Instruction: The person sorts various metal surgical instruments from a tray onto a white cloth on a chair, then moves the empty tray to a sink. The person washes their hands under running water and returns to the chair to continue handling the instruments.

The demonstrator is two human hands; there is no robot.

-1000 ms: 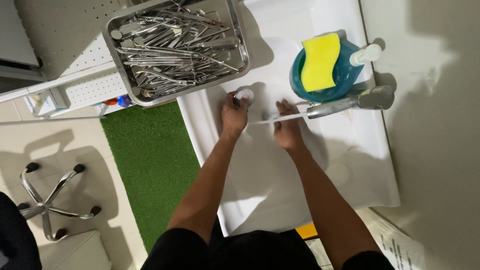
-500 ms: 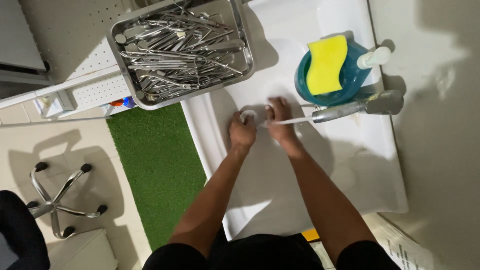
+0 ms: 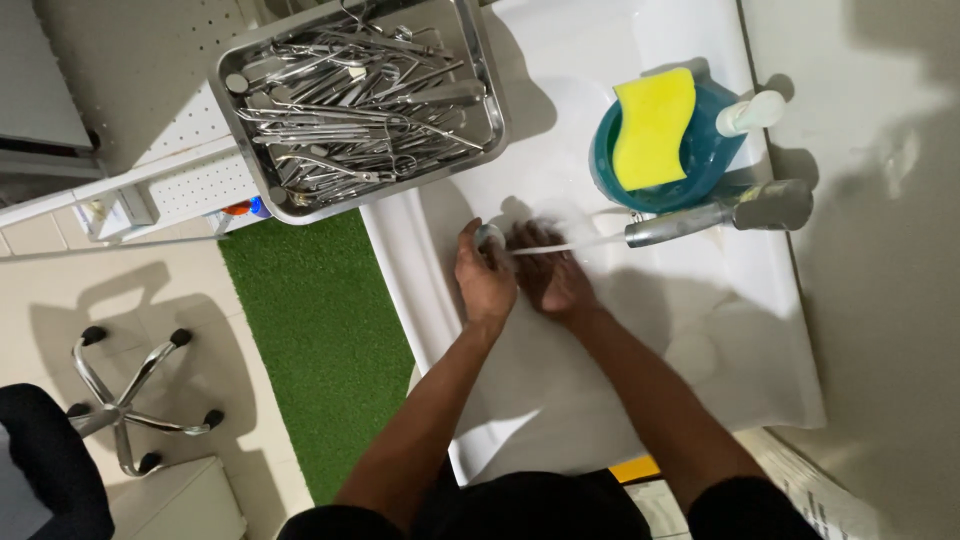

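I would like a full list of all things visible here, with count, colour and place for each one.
sink: one, white, centre.
tap: one, metal, right of the hands, water running.
bowl: one, teal, at the sink's far right.
sponge: one, yellow, on the bowl.
bottle: one, white, beside the bowl.
tray: one, steel, far left, on the sink's edge.
instruments: many, metal, in the tray.
mat: one, green, on the floor.
chair base: one, chrome, lower left.
left hand: under the water, a small round thing at its fingers, unclear.
right hand: touching the left.
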